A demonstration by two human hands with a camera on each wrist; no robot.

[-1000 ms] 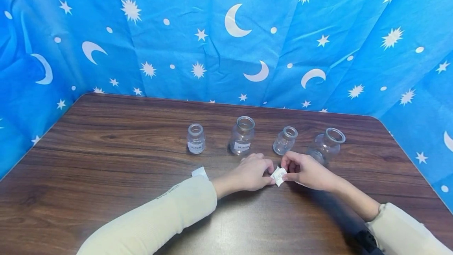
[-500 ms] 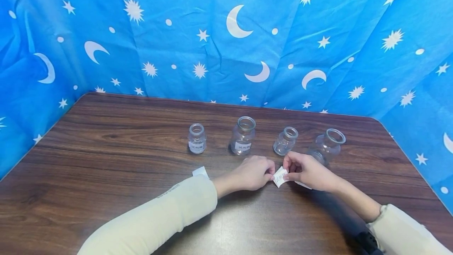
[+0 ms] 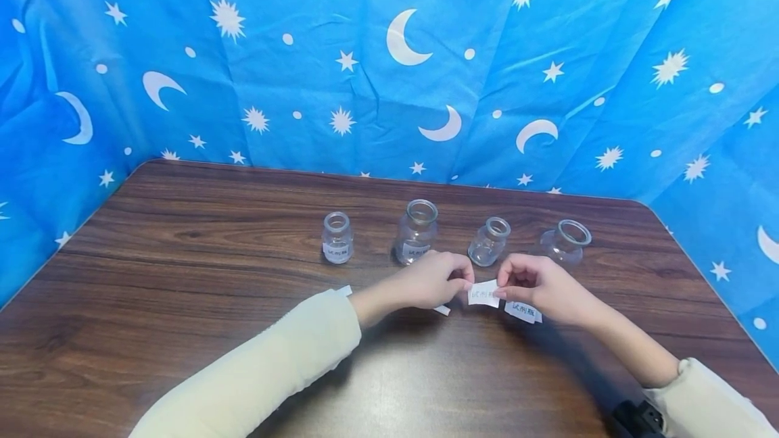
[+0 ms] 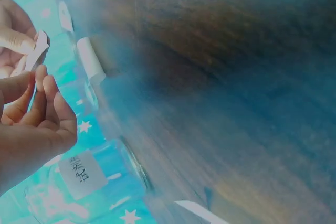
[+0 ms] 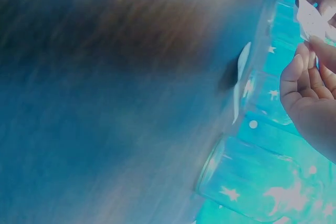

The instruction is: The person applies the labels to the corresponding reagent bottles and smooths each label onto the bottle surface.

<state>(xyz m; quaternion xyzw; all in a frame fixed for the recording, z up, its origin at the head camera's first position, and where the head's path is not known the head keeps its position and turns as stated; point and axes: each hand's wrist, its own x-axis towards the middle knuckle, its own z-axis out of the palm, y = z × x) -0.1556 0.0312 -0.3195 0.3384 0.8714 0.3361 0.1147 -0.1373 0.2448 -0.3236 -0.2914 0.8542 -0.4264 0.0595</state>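
Note:
Both hands pinch a small white paper label [image 3: 483, 293] with handwritten characters, one hand at each side edge. My left hand [image 3: 435, 281] holds its left edge between thumb and fingers; my right hand [image 3: 550, 289] holds its right edge. The label is raised and stretched flat in front of a small glass jar without a visible label [image 3: 489, 242]. In the left wrist view the label [image 4: 38, 53] appears nearly edge-on. The right wrist view shows the label [image 5: 311, 19] between the two hands' fingertips.
A small labelled jar [image 3: 337, 252] and a larger labelled jar [image 3: 417, 232] stand to the left. A larger round jar [image 3: 564, 242] is behind the right hand. Another written label [image 3: 522, 311], a white strip [image 3: 442, 310] and a white slip [image 3: 345, 290] lie on the table.
Both hands have risen slightly, and the label, tilted before, is now spread level between them. A white strip now shows below the left hand, and the second label is uncovered.

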